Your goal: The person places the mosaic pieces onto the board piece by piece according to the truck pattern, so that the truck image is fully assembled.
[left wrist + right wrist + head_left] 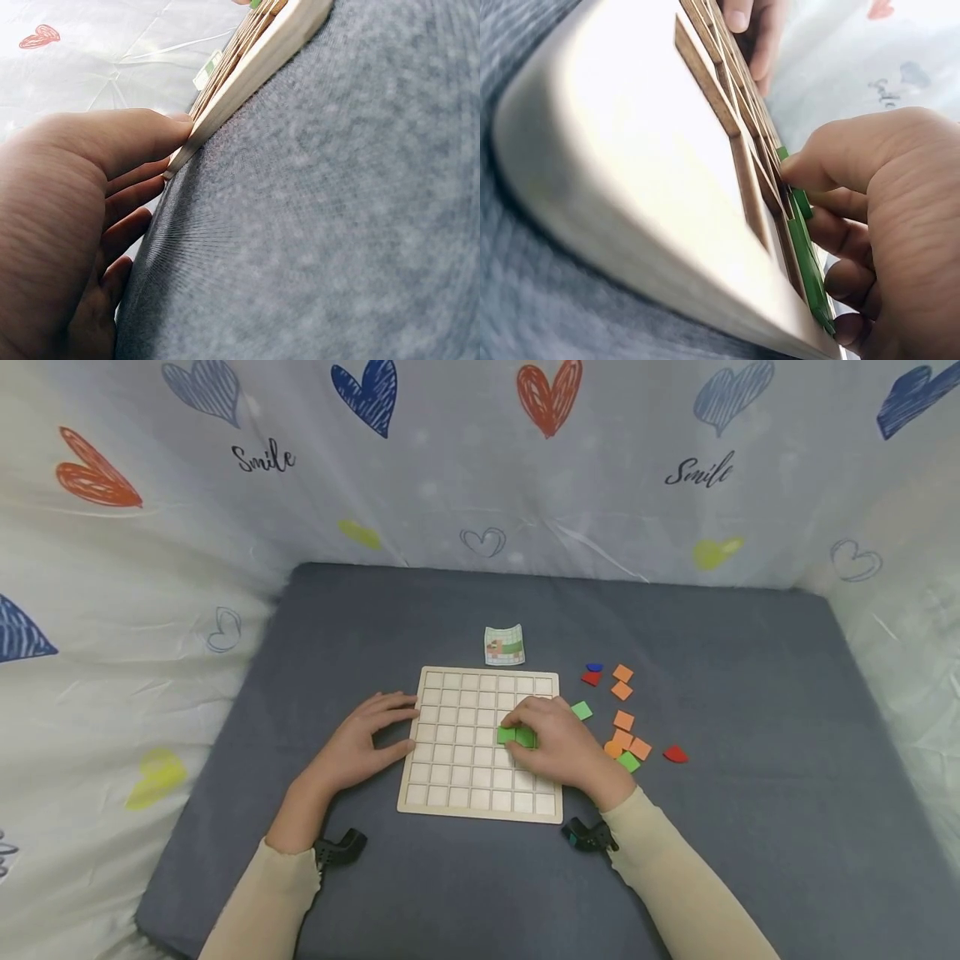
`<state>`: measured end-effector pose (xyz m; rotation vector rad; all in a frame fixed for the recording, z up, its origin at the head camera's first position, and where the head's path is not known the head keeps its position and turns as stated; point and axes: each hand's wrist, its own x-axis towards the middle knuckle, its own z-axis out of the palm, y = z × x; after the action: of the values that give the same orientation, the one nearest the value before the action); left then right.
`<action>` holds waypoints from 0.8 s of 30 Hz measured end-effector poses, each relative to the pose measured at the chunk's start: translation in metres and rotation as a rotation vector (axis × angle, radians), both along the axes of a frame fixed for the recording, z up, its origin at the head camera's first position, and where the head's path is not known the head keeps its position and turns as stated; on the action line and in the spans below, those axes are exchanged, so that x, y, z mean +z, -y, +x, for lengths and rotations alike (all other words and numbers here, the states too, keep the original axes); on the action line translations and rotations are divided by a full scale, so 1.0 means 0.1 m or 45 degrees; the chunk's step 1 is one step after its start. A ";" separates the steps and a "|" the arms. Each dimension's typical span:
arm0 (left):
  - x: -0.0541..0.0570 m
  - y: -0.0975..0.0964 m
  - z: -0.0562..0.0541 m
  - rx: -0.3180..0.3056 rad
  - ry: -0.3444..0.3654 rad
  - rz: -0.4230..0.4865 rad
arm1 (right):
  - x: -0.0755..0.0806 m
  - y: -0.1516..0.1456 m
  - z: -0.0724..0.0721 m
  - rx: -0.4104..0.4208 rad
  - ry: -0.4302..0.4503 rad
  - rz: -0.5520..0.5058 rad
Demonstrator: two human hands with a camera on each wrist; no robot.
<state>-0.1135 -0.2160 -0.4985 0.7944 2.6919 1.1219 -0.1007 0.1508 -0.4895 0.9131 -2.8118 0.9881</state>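
Note:
A pale wooden grid board (450,772) lies flat on the dark grey cloth. My left hand (365,737) is at its left edge, fingers fairly straight; in the left wrist view the thumb (154,135) touches the wooden rim. Over the right half of the board, my right hand (551,739) pinches a green square tile (506,736) between thumb and fingers, at the grid cells. Another green tile (525,737) shows under the same hand. The right wrist view has green tiles (802,251) along the slots by the curled fingers, which partly hide them.
Right of the board lie several orange square tiles (623,720), loose green tiles (582,711), red pieces (676,754) and a blue piece (595,667). A small printed pattern card (504,646) lies beyond the board's far edge. A heart-printed curtain (480,468) hangs behind.

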 end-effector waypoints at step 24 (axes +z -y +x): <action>0.02 0.00 0.02 0.009 0.015 -0.005 | -0.03 0.01 0.01 0.033 -0.049 -0.006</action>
<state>-0.1119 -0.2155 -0.4968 0.7756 2.6887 1.1194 -0.1001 0.1503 -0.4926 0.9602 -2.7715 0.9687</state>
